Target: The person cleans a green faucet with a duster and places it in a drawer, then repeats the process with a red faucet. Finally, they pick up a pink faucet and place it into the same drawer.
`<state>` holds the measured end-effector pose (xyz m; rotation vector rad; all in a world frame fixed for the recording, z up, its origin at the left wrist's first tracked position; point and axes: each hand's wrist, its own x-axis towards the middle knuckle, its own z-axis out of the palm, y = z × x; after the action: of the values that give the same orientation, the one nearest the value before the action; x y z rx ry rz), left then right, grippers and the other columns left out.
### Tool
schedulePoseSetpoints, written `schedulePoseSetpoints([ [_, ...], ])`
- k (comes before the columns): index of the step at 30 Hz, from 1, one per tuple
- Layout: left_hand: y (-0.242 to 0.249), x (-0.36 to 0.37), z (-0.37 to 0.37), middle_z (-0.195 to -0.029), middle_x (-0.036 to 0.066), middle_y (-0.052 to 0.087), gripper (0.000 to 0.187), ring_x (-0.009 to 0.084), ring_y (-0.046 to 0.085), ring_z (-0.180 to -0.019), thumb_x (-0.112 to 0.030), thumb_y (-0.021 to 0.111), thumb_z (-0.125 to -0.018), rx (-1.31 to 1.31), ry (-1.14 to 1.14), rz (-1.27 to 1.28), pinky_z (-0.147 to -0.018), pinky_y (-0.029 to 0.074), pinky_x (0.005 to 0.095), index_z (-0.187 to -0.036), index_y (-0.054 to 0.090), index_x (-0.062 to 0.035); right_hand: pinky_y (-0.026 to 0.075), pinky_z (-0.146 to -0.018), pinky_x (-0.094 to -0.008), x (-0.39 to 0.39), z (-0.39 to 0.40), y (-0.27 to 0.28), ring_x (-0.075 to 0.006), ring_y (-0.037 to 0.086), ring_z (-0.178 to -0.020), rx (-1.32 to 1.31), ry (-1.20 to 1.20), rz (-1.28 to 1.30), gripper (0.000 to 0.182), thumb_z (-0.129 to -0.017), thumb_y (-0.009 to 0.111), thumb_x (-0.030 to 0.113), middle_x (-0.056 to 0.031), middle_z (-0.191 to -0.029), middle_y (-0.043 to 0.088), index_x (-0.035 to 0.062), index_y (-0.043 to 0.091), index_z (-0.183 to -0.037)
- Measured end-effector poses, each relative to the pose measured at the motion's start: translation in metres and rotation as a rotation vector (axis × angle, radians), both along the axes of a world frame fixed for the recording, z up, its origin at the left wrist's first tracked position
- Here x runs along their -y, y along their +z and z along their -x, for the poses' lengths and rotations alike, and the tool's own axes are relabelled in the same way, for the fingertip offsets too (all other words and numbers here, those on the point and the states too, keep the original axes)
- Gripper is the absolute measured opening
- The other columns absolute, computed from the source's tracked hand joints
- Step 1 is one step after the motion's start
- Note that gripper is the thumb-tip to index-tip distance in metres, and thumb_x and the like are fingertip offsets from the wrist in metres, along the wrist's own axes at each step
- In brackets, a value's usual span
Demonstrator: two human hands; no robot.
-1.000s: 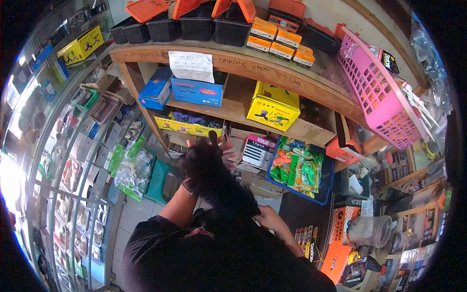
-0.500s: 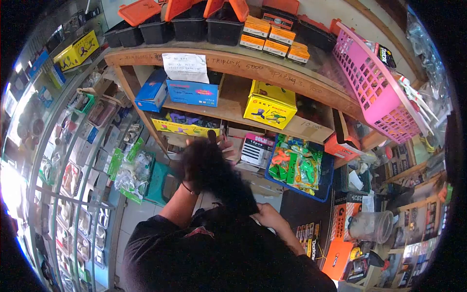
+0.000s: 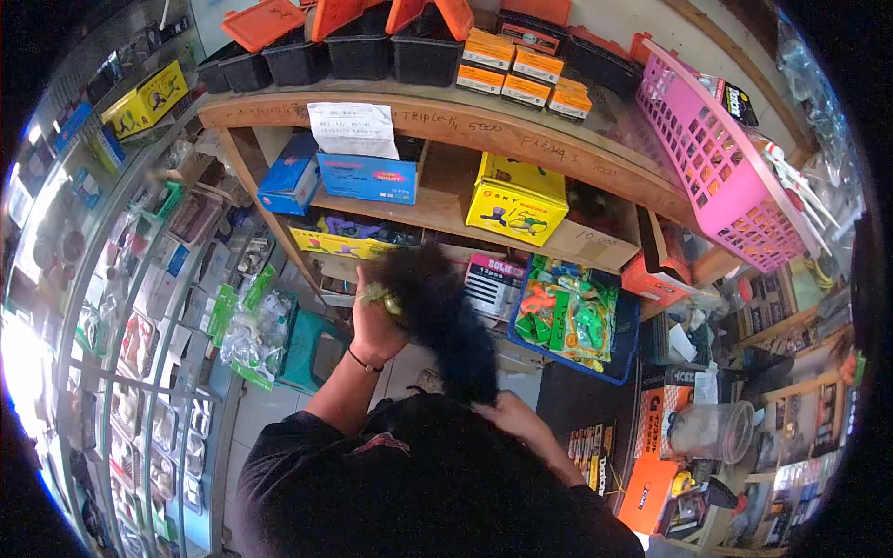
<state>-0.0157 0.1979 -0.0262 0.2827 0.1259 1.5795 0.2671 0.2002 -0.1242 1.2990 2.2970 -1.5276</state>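
Note:
My right hand [image 3: 513, 417] is closed at the lower end of a dark, fluffy duster [image 3: 458, 325], close to my chest. The duster slants up to the left, blurred by motion, and its top passes in front of the left hand's fingertips. My left hand [image 3: 370, 325] is raised before the lower shelf, palm inward, with a small shiny yellowish piece [image 3: 392, 303] in its fingers. Part of that piece is hidden behind the duster. Behind the hands stands an open yellow box [image 3: 339, 244] with purple-handled items.
A wooden shelf [image 3: 437, 114] spans the front, with black bins, orange boxes [image 3: 526, 90] and a pink basket [image 3: 716, 177] on top. A blue tray [image 3: 605, 374] holds green and orange packets. A teal stool [image 3: 307, 349] and glass shelving [image 3: 74, 363] stand left.
The duster's top has swung right, off most of the left hand, uncovering the hand and the yellowish piece. My right hand stays near the same place.

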Motion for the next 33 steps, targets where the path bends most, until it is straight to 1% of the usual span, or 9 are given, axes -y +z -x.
schedulePoseSetpoints([
  [7,-0.023,-0.008,0.007,-0.129,0.017,0.033,0.083,0.0350,0.031,-0.119,-0.069,0.026,-0.075,-0.067,0.097,0.205,-0.096,0.025,0.0523,-0.128,0.030,-0.0058,0.044,-0.070,-0.0389,0.007,0.019,0.062,-0.0347,0.055,-0.080,0.039,-0.112,0.097,0.031,-0.076,0.058,0.022,-0.0207,-0.085,0.057,-0.0001,0.054,-0.098],
  [9,0.004,-0.005,-0.003,-0.124,0.016,0.041,0.077,0.0291,0.038,-0.116,-0.066,0.028,-0.078,-0.045,-0.121,-0.252,-0.096,0.030,0.0449,-0.126,0.032,-0.0060,0.042,-0.056,-0.0289,0.008,0.013,0.041,-0.0117,0.051,-0.059,-0.296,0.086,-0.181,0.017,-0.076,0.055,0.012,-0.0078,-0.065,0.058,-0.0032,0.058,-0.081],
  [13,0.019,-0.003,-0.008,-0.125,0.018,0.039,0.084,0.0355,0.038,-0.114,-0.070,0.026,-0.074,-0.069,0.188,0.137,-0.093,0.031,0.0506,-0.127,0.030,-0.0056,0.043,-0.056,-0.0302,0.007,0.014,0.036,-0.0148,0.052,-0.057,-0.288,-0.070,-0.112,0.017,-0.075,0.056,0.013,-0.0106,-0.065,0.057,-0.0031,0.058,-0.080],
  [15,-0.018,-0.009,0.006,-0.128,0.019,0.034,0.083,0.0367,0.034,-0.117,-0.070,0.024,-0.075,-0.217,0.262,0.173,-0.094,0.029,0.0519,-0.129,0.028,-0.0061,0.044,-0.072,-0.0382,0.006,0.029,0.074,-0.0334,0.056,-0.081,0.168,-0.020,0.065,0.033,-0.076,0.059,0.025,-0.0205,-0.088,0.058,-0.0004,0.055,-0.097],
  [18,0.003,0.001,0.003,-0.127,0.016,0.037,0.073,0.0299,0.037,-0.117,-0.063,0.025,-0.080,-0.083,-0.072,-0.262,-0.096,0.029,0.0462,-0.128,0.030,-0.0081,0.045,-0.070,-0.0403,0.008,0.021,0.061,-0.0348,0.057,-0.078,-0.238,0.104,-0.030,0.033,-0.076,0.059,0.026,-0.0211,-0.085,0.058,-0.0011,0.054,-0.095],
  [23,0.010,0.002,0.002,-0.129,0.020,0.033,0.081,0.0376,0.034,-0.117,-0.068,0.024,-0.076,-0.010,0.148,0.118,-0.096,0.026,0.0521,-0.128,0.030,-0.0059,0.044,-0.062,-0.0379,0.006,0.021,0.035,-0.0289,0.057,-0.068,-0.083,0.080,-0.168,0.026,-0.076,0.058,0.022,-0.0173,-0.074,0.058,-0.0008,0.056,-0.089],
  [27,0.006,0.003,0.010,-0.130,0.015,0.033,0.072,0.0331,0.034,-0.118,-0.061,0.023,-0.082,-0.132,-0.082,-0.364,-0.098,0.025,0.0485,-0.127,0.032,-0.0062,0.043,-0.056,-0.0345,0.005,0.020,0.044,-0.0200,0.055,-0.059,-0.192,0.111,-0.125,0.019,-0.077,0.056,0.016,-0.0103,-0.065,0.059,-0.0017,0.058,-0.082],
  [31,0.013,0.003,0.004,-0.130,0.018,0.032,0.081,0.0379,0.032,-0.118,-0.067,0.025,-0.077,-0.022,0.195,0.094,-0.096,0.024,0.0535,-0.129,0.028,-0.0048,0.042,-0.055,-0.0342,0.009,0.025,0.053,-0.0176,0.053,-0.058,-0.060,-0.096,0.007,0.020,-0.078,0.056,0.017,-0.0088,-0.063,0.058,-0.0023,0.057,-0.083],
  [33,-0.004,-0.001,0.012,-0.128,0.015,0.036,0.072,0.0320,0.034,-0.118,-0.061,0.024,-0.082,-0.038,-0.094,-0.357,-0.098,0.026,0.0473,-0.127,0.031,-0.0059,0.042,-0.057,-0.0333,0.007,0.016,0.025,-0.0179,0.053,-0.060,-0.180,0.117,-0.135,0.023,-0.077,0.057,0.018,-0.0101,-0.064,0.057,-0.0031,0.057,-0.084],
])
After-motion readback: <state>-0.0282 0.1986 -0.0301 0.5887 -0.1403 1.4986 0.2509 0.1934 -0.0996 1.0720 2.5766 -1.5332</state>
